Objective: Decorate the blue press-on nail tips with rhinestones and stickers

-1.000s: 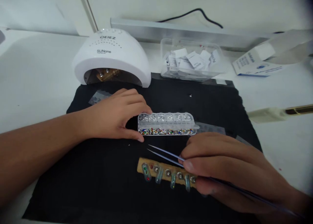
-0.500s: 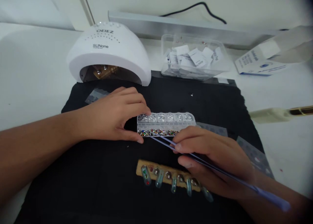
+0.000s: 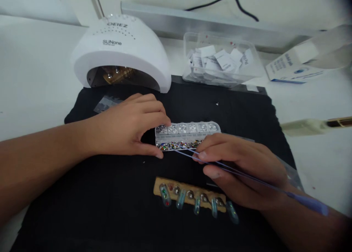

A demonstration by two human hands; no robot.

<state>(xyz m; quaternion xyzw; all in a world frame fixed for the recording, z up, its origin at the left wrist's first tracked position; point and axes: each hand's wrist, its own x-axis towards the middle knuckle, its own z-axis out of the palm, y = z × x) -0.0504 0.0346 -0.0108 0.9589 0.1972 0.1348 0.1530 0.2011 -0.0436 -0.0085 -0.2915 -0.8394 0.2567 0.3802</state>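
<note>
A clear compartment case of rhinestones (image 3: 189,137) lies on the black cloth, silvery stones in its back row and multicoloured ones in front. My left hand (image 3: 132,125) grips its left end between thumb and index finger. Purple tweezers (image 3: 247,175) are pinched in my right hand (image 3: 242,167), their tips among the coloured stones of the front row. What the tips hold, if anything, is too small to tell. Closer to me sits a wooden strip (image 3: 180,186) bearing blue-green false nails (image 3: 180,199) on metal balls; the leftmost carries green and red stones.
Behind my left hand stands a white nail lamp (image 3: 123,58) with another wooden piece (image 3: 118,75) inside. A clear plastic tub (image 3: 189,74) of small white packets is at the back. To the right are a white box (image 3: 295,67) and a blurred pale bottle (image 3: 305,129).
The tweezers' rear end has risen slightly in the view, while their tips remain over the front row. My left hand keeps its hold on the case. The whole view has shifted a little.
</note>
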